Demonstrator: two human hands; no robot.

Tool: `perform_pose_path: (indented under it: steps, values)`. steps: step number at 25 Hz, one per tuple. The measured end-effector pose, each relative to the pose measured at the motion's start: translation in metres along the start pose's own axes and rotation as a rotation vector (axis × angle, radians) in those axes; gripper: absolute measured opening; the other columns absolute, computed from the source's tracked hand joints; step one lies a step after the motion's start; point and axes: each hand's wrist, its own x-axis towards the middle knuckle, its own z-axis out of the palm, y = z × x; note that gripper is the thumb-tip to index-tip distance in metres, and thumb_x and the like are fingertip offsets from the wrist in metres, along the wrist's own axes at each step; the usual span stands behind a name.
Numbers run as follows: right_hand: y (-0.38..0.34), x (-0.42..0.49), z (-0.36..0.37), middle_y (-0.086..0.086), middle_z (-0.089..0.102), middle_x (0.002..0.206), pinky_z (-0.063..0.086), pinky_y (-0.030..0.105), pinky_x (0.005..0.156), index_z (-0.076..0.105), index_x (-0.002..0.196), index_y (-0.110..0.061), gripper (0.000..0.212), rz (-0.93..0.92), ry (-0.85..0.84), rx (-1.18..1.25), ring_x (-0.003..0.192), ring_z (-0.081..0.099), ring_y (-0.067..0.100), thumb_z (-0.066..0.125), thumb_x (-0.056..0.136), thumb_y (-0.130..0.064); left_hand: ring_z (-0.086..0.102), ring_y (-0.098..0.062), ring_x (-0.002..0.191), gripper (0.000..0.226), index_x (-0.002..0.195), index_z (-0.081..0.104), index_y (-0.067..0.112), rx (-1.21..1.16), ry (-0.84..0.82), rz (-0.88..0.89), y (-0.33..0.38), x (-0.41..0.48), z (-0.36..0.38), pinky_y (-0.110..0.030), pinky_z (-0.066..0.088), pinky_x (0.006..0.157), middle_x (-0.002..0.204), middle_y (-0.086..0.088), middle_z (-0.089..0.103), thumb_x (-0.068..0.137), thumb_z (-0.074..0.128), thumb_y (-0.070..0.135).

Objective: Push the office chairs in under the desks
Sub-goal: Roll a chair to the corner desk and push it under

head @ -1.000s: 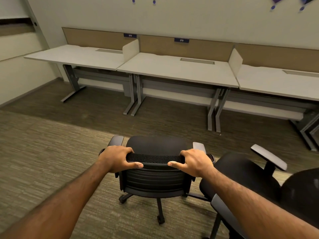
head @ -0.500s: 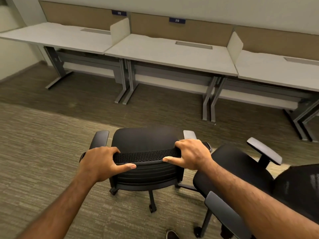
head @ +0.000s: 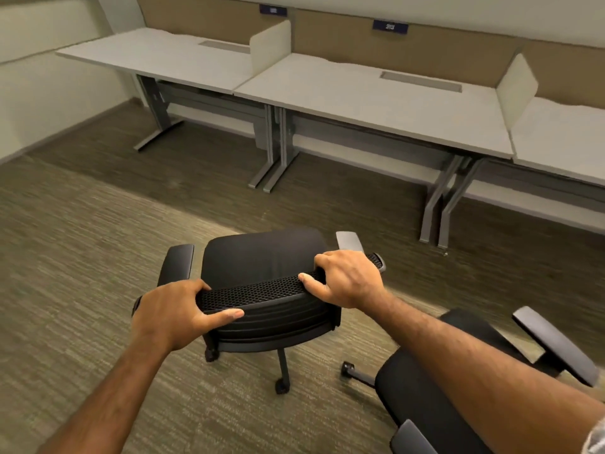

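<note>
Carpet (head: 98,257) covers the whole floor, striped grey-green; darker band towards the upper part of frame, lighter in the lower left. Pale wall (head: 39,93) on the left w/ a baseboard meeting the floor. Along the top, tan fabric panels (head: 442,50) back the far side, w/ two small dark number plates (head: 390,26), digits blurred. Pale upright dividers (head: 270,47) stand upper centre & upper right. Lighting soft, even.

A black office chair (head: 262,257) stands upright on the carpet, facing the pale desks (head: 376,93) — well short of them; a second chair (head: 442,388) stands beside it.
</note>
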Motion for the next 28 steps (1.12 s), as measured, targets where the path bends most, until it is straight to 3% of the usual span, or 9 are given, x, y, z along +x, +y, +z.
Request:
perform_pose_path:
  steps: [6,13,17,20,24,28]
  values:
    - [0.009,0.082,0.015,-0.004,0.058,0.067,0.03,0.034,0.056,0.05,0.07,-0.021,0.06,-0.051,0.024,-0.004,0.06,0.049,0.017,0.027,0.092,-0.072,0.057,-0.004,0.061,0.081,0.08,0.062,0.041,-0.009,0.036,-0.072,-0.032,0.056,0.001,-0.025,0.035,0.05,0.065,0.019,0.059,0.049,0.035,0.111]
    - [-0.009,0.212,0.04,-0.008,0.055,0.062,0.029,0.029,0.047,0.056,0.071,-0.023,0.064,-0.053,0.048,0.009,0.056,0.051,0.01,0.026,0.094,-0.073,0.048,-0.003,0.057,0.088,0.076,0.063,0.036,0.024,0.063,-0.05,-0.115,0.162,-0.002,-0.026,0.03,0.051,0.06,0.018,0.053,0.049,0.027,0.112]
    - [-0.026,0.301,0.056,-0.01,0.052,0.061,0.029,0.029,0.048,0.055,0.071,-0.024,0.062,-0.031,0.057,-0.011,0.056,0.05,0.01,0.025,0.093,-0.073,0.053,-0.006,0.059,0.094,0.079,0.066,0.034,0.049,0.074,-0.047,-0.177,0.23,-0.002,-0.024,0.026,0.049,0.061,0.016,0.056,0.048,0.024,0.113]
    - [-0.037,0.362,0.064,-0.01,0.054,0.065,0.027,0.03,0.05,0.057,0.073,-0.025,0.06,0.014,0.065,-0.012,0.059,0.05,0.012,0.025,0.092,-0.072,0.058,-0.011,0.064,0.099,0.082,0.068,0.032,0.026,0.043,-0.038,-0.216,0.282,-0.006,-0.028,0.035,0.053,0.064,0.014,0.061,0.047,0.024,0.113]
    - [-0.051,0.441,0.074,-0.008,0.061,0.073,0.036,0.032,0.056,0.064,0.082,-0.025,0.063,0.083,0.052,0.011,0.066,0.057,0.014,0.022,0.09,-0.071,0.064,-0.016,0.072,0.108,0.089,0.069,0.027,-0.006,0.008,-0.052,-0.263,0.347,-0.013,-0.036,0.054,0.066,0.07,0.01,0.063,0.045,0.022,0.114]
    - [-0.055,0.524,0.083,-0.007,0.06,0.07,0.039,0.034,0.058,0.063,0.078,-0.024,0.062,0.081,0.061,-0.004,0.065,0.057,0.016,0.023,0.09,-0.069,0.062,-0.016,0.073,0.113,0.095,0.069,0.026,0.015,0.003,-0.055,-0.31,0.412,-0.016,-0.035,0.05,0.065,0.074,0.009,0.064,0.044,0.02,0.114]
